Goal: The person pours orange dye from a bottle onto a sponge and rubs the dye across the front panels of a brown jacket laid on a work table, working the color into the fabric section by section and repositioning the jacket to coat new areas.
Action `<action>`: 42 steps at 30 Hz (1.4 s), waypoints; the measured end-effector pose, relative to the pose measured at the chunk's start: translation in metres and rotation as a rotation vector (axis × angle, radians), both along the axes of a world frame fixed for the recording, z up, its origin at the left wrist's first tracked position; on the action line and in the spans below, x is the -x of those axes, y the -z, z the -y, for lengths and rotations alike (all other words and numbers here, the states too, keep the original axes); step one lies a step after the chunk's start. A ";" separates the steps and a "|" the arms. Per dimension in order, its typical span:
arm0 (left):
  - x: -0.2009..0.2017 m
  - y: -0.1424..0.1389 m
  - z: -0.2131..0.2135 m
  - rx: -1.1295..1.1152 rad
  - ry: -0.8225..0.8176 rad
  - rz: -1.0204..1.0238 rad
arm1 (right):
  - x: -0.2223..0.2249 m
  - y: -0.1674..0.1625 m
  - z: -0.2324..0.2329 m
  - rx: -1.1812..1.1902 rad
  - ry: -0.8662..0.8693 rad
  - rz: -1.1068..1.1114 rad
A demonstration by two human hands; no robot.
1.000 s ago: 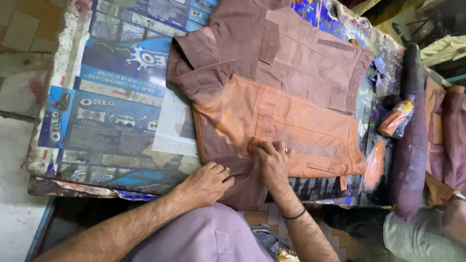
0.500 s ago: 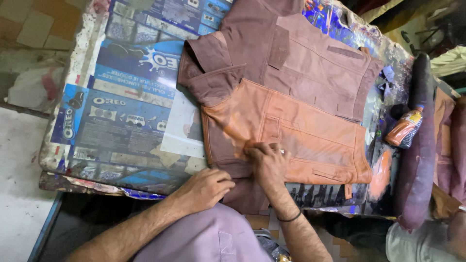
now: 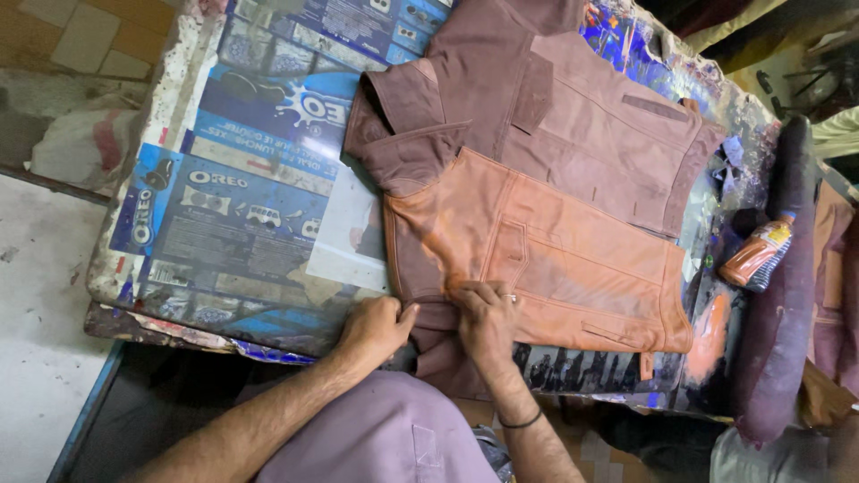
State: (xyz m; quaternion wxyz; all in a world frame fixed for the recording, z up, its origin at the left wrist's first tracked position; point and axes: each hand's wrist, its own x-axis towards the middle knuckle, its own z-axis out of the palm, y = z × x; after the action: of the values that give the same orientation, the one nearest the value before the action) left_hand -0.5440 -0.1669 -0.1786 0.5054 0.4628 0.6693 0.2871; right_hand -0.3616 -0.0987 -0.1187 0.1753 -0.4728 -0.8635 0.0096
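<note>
Table: a worktable is being used as the bench; its top is being covered by flattened blue printed cartons, and its edges are smeared with paint or dye.
Jacket: a brown leather jacket is being laid flat across the middle and right of the table, its front up and its collar toward the left; the nearer front panel is showing a brighter orange-tan than the rest.
Handling: the jacket is being judged fairly heavy, supple rather than stiff, and likely slick where wet with colour; the seamed front edge and the hem are being judged the firmest places to take hold of it.
Left hand: the left hand is being pressed on the jacket's near edge, fingers curled; what lies under it cannot be told.
Right hand: the right hand is being held just beside it, fingertips bent down onto the orange-tan panel, pinching or rubbing the leather.
Bottle: a small orange bottle is being left lying at the table's right edge.
</note>
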 end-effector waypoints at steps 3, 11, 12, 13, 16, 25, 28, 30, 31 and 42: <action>-0.003 0.010 0.006 0.130 -0.014 0.221 | 0.028 0.015 0.005 0.082 -0.062 -0.181; -0.001 0.033 0.012 0.208 -0.028 0.513 | 0.009 -0.015 -0.006 -0.010 -0.201 0.227; -0.001 0.035 0.012 0.207 -0.030 0.526 | 0.003 -0.021 -0.007 0.006 -0.155 0.261; -0.002 0.037 0.012 0.200 -0.031 0.540 | 0.000 -0.025 -0.008 0.015 -0.110 0.296; -0.004 0.044 0.011 0.192 -0.027 0.599 | 0.010 -0.019 -0.004 0.034 -0.041 0.223; -0.010 0.061 0.014 0.185 -0.020 0.670 | 0.046 0.010 0.013 0.097 -0.277 -0.145; -0.010 0.058 0.013 0.197 -0.021 0.609 | 0.014 -0.011 -0.004 -0.018 -0.144 0.163; -0.009 0.055 0.012 0.188 -0.017 0.623 | 0.003 -0.019 -0.005 -0.025 -0.033 0.251; -0.008 0.054 0.012 0.182 -0.019 0.630 | 0.001 -0.020 -0.005 -0.029 0.020 0.294; -0.004 0.046 0.013 0.179 -0.004 0.615 | 0.024 -0.009 -0.066 -0.165 -0.336 0.126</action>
State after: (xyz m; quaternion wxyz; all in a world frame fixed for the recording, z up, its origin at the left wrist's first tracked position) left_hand -0.5400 -0.1800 -0.2246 0.7222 0.3068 0.5086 0.3544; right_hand -0.3852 -0.0327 -0.1095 0.1549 -0.3056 -0.9375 -0.0615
